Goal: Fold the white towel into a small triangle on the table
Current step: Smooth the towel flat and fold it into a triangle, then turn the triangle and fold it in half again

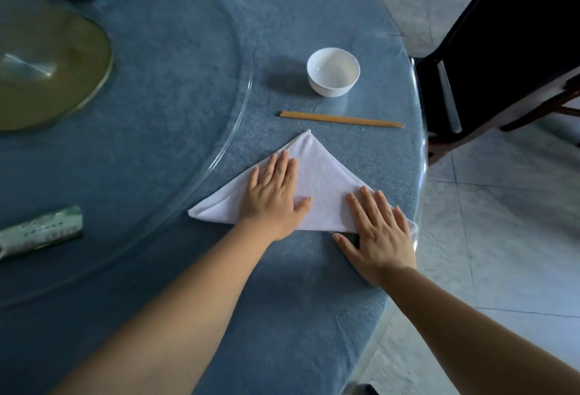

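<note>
While lying flat as a triangle, white towel with apex pointing away toward the chopsticks, long folded edge nearest the person and running left to right. At far left, a wrapped green-and-white packet on the glass turntable, well apart from the towel. Left hand spread flat, palm down, on the towel's left half, gripping nothing. White bowl beyond the chopsticks, seemingly empty. Right hand likewise splayed, pressing the right corner, thumb on bare blue surface. That corner reaching the surface's rounded edge; open room near the forearms. Dark chair at right.
</note>
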